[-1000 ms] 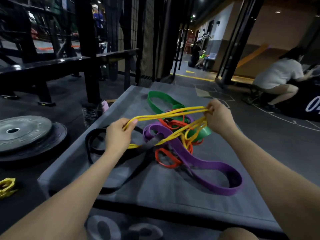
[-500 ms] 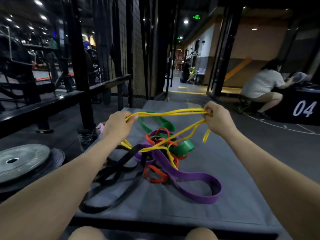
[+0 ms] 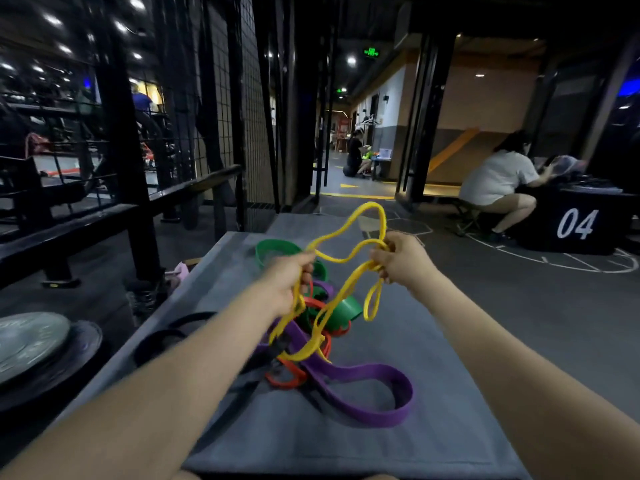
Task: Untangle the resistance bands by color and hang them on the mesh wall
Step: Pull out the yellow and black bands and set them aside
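Commercial gym. Evidence: stacked weight plates (image 3: 31, 344) off the left edge of the grey padded bench (image 3: 433, 427), black steel rack frames (image 3: 117, 140), a wire mesh wall (image 3: 256, 133), coloured resistance bands (image 3: 363, 386) heaped mid-bench, a black box numbered 04 (image 3: 575, 223), floor markings (image 3: 571, 261), a green exit sign (image 3: 371, 52) over the corridor.

Yellow band (image 3: 346, 285) lifted, looped, slack — lower end tangled in purple (image 3: 374, 396), green (image 3: 341, 308), orange (image 3: 287, 379), black bands (image 3: 162, 337).

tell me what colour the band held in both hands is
Yellow band, gripped by the left hand and right hand; head view.
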A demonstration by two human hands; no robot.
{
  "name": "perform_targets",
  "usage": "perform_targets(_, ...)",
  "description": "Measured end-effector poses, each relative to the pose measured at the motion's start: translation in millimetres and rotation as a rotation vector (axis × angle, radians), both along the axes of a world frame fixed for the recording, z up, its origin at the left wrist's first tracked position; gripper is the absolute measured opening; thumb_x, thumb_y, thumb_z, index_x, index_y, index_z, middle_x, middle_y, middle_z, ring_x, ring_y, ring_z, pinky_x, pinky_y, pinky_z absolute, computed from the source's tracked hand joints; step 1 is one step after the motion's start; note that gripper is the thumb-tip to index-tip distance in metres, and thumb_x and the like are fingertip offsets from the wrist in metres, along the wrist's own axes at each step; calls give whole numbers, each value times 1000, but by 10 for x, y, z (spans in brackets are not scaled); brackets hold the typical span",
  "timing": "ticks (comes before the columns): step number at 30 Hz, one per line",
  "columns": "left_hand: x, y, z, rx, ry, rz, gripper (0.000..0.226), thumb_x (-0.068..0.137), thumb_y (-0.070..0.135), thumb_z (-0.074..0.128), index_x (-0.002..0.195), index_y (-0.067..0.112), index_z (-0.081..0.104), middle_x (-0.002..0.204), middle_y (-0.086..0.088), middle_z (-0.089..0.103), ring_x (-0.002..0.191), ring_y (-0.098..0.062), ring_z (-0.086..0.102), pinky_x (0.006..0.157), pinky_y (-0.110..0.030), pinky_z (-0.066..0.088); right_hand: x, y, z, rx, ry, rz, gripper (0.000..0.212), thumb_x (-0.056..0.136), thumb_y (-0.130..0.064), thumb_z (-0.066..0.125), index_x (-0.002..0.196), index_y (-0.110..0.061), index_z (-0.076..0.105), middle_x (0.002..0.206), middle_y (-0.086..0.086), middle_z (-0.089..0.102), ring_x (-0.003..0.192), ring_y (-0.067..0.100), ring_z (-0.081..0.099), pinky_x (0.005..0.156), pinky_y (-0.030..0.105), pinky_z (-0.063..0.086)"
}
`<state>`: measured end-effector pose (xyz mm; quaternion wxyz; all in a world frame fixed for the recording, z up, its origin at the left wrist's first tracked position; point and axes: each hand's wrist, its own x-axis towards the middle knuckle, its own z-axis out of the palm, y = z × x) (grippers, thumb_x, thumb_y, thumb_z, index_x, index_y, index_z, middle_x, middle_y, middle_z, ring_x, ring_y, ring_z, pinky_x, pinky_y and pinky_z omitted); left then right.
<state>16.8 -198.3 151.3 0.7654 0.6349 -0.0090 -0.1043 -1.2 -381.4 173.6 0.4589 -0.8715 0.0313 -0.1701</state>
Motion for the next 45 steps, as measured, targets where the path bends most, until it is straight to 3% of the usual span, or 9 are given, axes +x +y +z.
perform_targets(4, -126, -347, -215, 107, -152, -177, 9, 86, 17, 63, 79, 18, 57, 74, 1, 58, 71, -10, 52, 69, -27, 41, 72, 54, -189, 5, 69, -22, 22, 84, -2, 52, 64, -12, 50, 55, 8, 54, 46, 19, 51, 47, 29, 43)
perform_targets(10, -31, -439, -329, 444, -332, -201, 16, 85, 13, 65, 72, 17, 57, 70, 1, 58, 61, -2, 52, 53, -8, 38, 39, 9, -324, -111, 129, -7, 24, 76, 2, 54, 58, -12, 50, 51, 6, 50, 47, 19, 48, 48, 29, 41)
perform_targets(15, 61, -174, -280, 768, -392, -273, 14, 85, 21, 66, 72, 18, 61, 65, 4, 57, 64, -10, 47, 56, -18, 33, 4, -125, -435, -290, 117, -78, 32, 82, -11, 60, 54, -13, 43, 54, 0, 44, 66, 21, 45, 46, 19, 29)
perform_targets(18, 102, 1, -239, 888, -383, -318, 17, 84, 20, 66, 69, 19, 60, 65, 1, 56, 62, -11, 46, 54, -20, 34, -5, -217, -481, -397, 97, -98, 39, 86, -14, 59, 55, -18, 35, 66, 9, 58, 75, 32, 52, 52, 30, 25)
perform_targets(26, 102, 259, -112, 1162, -383, -430, 16, 89, 24, 60, 74, 19, 57, 63, 4, 50, 52, -8, 40, 46, -18, 31, 30, -250, -557, -446, 142, -138, 15, 87, -15, 57, 73, -13, 51, 78, 8, 56, 82, 33, 58, 63, 30, 37)
perform_targets(32, 145, 528, -113, 1514, -376, -510, 14, 89, 21, 60, 79, 16, 51, 74, 1, 53, 70, -15, 49, 55, -25, 36, -18, -377, -539, -448, 136, -244, 15, 85, -13, 58, 70, -13, 54, 83, 14, 60, 75, 32, 52, 63, 33, 41)
perform_targets(35, 179, 618, -125, 1442, -368, -472, 18, 88, 21, 62, 74, 17, 51, 71, 0, 53, 69, -16, 50, 59, -26, 38, -11, -391, -532, -423, 165, -171, 15, 84, -17, 63, 71, -11, 59, 84, 19, 67, 83, 35, 62, 67, 39, 51)
perform_targets(40, 158, 430, -141, 1313, -451, -359, 24, 86, 16, 64, 65, 21, 52, 63, 3, 50, 63, -16, 50, 53, -23, 36, 121, -89, -639, -460, 187, -124, 36, 84, -24, 63, 55, -18, 43, 89, 19, 68, 88, 35, 62, 63, 29, 37)
perform_targets(45, 234, 775, -149, 1032, -317, -170, 26, 95, 20, 49, 70, 19, 54, 73, -1, 58, 77, -18, 54, 76, -32, 45, 104, -69, -679, -411, 299, -116, 24, 76, -22, 72, 89, -4, 63, 98, 21, 67, 89, 36, 63, 67, 36, 48)
